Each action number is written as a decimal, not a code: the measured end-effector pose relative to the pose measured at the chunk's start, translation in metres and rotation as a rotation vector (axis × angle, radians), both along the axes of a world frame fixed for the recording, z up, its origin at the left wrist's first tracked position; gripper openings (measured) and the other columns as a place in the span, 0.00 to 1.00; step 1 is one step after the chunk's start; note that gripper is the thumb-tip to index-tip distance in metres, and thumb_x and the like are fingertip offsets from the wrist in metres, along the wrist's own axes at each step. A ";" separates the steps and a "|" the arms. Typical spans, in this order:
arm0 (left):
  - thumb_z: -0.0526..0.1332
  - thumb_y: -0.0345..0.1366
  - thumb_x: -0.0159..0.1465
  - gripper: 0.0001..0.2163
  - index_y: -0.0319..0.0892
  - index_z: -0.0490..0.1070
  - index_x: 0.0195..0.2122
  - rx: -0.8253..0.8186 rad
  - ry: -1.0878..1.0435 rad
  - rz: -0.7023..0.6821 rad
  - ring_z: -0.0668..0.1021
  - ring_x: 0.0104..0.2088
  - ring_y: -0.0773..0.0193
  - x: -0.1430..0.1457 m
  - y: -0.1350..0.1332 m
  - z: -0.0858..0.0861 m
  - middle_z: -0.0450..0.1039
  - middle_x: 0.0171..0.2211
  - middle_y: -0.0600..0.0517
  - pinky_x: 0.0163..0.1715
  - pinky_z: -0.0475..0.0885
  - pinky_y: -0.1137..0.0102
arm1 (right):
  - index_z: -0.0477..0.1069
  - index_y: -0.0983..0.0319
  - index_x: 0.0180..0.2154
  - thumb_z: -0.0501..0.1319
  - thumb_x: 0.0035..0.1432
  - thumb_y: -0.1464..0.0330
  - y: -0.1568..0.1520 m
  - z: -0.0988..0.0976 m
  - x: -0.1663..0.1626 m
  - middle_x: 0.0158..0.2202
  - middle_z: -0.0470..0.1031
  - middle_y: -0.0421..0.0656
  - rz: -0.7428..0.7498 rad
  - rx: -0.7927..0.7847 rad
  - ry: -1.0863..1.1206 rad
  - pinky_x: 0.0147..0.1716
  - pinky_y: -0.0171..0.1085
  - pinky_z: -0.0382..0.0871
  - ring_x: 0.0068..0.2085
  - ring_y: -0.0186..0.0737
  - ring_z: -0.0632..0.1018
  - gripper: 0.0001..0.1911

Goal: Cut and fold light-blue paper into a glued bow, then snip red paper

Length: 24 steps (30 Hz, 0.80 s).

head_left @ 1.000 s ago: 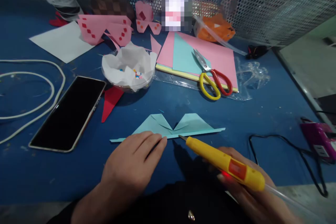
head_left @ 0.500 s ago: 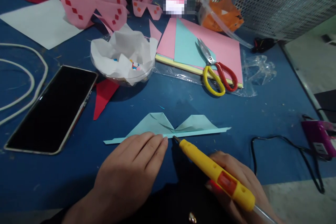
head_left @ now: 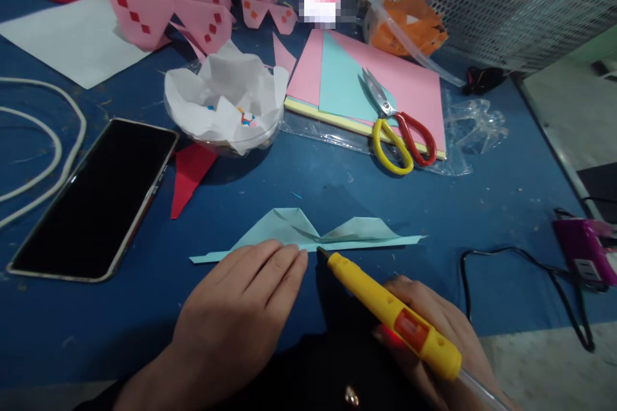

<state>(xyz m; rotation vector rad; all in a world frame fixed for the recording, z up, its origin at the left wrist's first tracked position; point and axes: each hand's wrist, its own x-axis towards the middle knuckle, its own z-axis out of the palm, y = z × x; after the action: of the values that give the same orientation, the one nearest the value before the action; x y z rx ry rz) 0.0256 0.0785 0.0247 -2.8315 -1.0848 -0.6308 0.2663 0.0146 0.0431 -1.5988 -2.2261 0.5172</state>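
Observation:
A folded light-blue paper shape with two wing-like flaps and a long narrow strip lies on the blue table. My left hand rests on its left part, fingers together, stretched out and pressing the strip down; its thumb is hidden. In my right hand is a yellow hot glue pen with an orange-red window and a clear glue stick at its rear. The pen's dark tip touches or nearly touches the strip's lower edge, below the notch between the flaps. A red light glows beside my right fingers.
Scissors lie on coloured paper sheets. Nearby are a paper-lined bowl, a phone, a red paper scrap, pink paper cut-outs, a white cable, and a black cord beside a purple box.
The right flap of the light-blue paper sits slightly lower and flatter. The glue pen has shifted a little up and left. My left hand stays in place.

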 end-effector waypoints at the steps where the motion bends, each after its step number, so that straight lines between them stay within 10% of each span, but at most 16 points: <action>1: 0.50 0.24 0.68 0.17 0.37 0.79 0.44 -0.004 0.002 0.001 0.80 0.40 0.56 0.000 0.000 0.000 0.83 0.40 0.50 0.40 0.72 0.61 | 0.65 0.59 0.41 0.54 0.69 0.60 -0.001 0.000 0.001 0.29 0.76 0.42 0.002 -0.007 -0.012 0.24 0.35 0.75 0.26 0.38 0.78 0.09; 24: 0.53 0.23 0.67 0.15 0.36 0.78 0.46 -0.019 -0.023 0.004 0.81 0.41 0.54 -0.002 -0.002 -0.003 0.82 0.42 0.49 0.41 0.70 0.61 | 0.64 0.60 0.40 0.52 0.69 0.61 0.001 0.001 -0.001 0.27 0.74 0.39 0.023 0.108 -0.044 0.21 0.32 0.72 0.23 0.35 0.78 0.10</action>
<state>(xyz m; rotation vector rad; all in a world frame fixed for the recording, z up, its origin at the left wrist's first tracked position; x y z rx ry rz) 0.0235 0.0765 0.0220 -2.8442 -1.1051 -0.6576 0.2657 0.0156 0.0442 -1.5462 -2.2659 0.3642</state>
